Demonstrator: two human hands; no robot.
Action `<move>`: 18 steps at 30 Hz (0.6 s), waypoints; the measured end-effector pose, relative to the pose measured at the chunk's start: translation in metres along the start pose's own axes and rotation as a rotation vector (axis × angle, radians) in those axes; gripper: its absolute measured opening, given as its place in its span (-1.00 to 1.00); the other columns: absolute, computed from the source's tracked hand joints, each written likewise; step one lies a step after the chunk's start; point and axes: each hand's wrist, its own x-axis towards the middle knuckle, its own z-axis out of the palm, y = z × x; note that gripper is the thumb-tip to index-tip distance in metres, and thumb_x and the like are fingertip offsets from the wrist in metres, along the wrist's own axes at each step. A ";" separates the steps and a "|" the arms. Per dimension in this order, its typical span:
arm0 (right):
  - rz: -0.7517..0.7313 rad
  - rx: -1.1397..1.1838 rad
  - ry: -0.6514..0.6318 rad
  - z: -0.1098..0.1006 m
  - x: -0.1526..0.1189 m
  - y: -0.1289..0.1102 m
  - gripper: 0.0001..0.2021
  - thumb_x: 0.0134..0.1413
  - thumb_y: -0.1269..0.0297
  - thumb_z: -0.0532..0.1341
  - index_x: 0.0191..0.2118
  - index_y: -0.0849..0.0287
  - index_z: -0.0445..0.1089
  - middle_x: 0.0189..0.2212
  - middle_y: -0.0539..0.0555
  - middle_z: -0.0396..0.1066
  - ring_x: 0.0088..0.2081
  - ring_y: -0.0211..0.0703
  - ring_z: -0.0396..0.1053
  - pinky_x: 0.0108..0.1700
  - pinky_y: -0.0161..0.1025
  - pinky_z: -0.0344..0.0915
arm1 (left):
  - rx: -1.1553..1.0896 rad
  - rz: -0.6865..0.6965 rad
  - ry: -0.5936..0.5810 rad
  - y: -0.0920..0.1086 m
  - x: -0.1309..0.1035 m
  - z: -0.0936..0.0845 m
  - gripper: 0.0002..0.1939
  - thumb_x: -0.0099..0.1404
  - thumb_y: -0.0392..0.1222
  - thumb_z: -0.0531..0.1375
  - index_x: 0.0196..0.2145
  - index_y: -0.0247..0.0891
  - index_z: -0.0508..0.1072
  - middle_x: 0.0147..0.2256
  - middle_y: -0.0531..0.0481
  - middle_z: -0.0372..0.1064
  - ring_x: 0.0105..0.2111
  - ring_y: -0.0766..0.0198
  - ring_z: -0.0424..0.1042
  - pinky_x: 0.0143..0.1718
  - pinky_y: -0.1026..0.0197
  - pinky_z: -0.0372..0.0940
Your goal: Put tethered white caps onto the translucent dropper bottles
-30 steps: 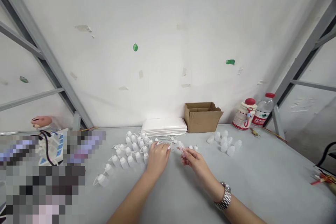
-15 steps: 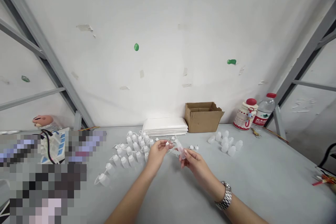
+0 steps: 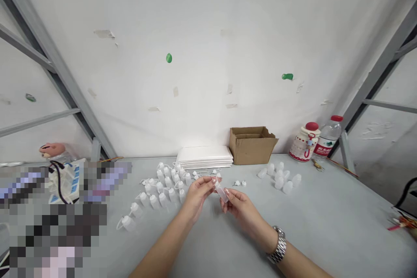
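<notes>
Over the middle of the grey table my right hand [image 3: 239, 204] grips a small translucent squeeze bottle [image 3: 222, 193] by its lower body. The bottle is tilted, its top leaning toward the left. My left hand [image 3: 200, 193] is closed at the bottle's top end, pinching a small white cap that the fingers mostly hide. How far the cap sits on the neck cannot be made out. To the left stand several capped bottles [image 3: 163, 200] with looped cap straps. Loose white caps [image 3: 237, 183] lie just beyond my hands. Several uncapped bottles [image 3: 279, 181] are grouped at the right.
A stack of white sheets or envelopes [image 3: 205, 157] and an open cardboard box [image 3: 253, 150] rest against the wall. A red-lidded jar [image 3: 304, 143], a water bottle [image 3: 327, 139] and small yellow-handled snips [image 3: 318, 165] are at the right back. A power strip [image 3: 67, 182] lies far left.
My left hand has moved right and slightly down, bringing the cap from beside the bottle to its top end. The right hand and bottle have shifted slightly down.
</notes>
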 end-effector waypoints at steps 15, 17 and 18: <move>0.006 0.001 0.085 -0.001 0.000 0.001 -0.66 -0.12 0.01 0.28 -0.51 0.26 0.42 -0.65 -0.02 0.32 -0.57 -0.31 0.21 -0.39 -0.29 0.19 | 0.143 0.047 -0.036 -0.003 0.000 -0.006 -0.81 0.00 -0.14 0.30 -0.40 -0.27 0.54 -0.28 -0.10 0.51 -0.16 0.12 0.38 -0.05 0.12 0.16; 0.087 0.142 0.042 -0.002 0.000 0.000 -0.65 -0.11 0.01 0.27 -0.51 0.26 0.40 -0.67 -0.03 0.31 -0.61 -0.36 0.18 -0.42 -0.31 0.18 | 0.152 0.057 -0.059 -0.003 0.000 -0.005 -0.81 0.02 -0.14 0.29 -0.38 -0.26 0.54 -0.27 -0.08 0.51 -0.17 0.13 0.39 -0.06 0.12 0.17; 0.108 0.176 0.035 -0.002 0.001 0.000 -0.66 -0.10 0.02 0.28 -0.50 0.26 0.40 -0.67 -0.02 0.33 -0.62 -0.36 0.19 -0.43 -0.32 0.18 | 0.150 0.066 -0.055 -0.004 -0.001 -0.004 -0.81 0.02 -0.15 0.29 -0.37 -0.25 0.53 -0.26 -0.08 0.51 -0.16 0.13 0.39 -0.06 0.12 0.18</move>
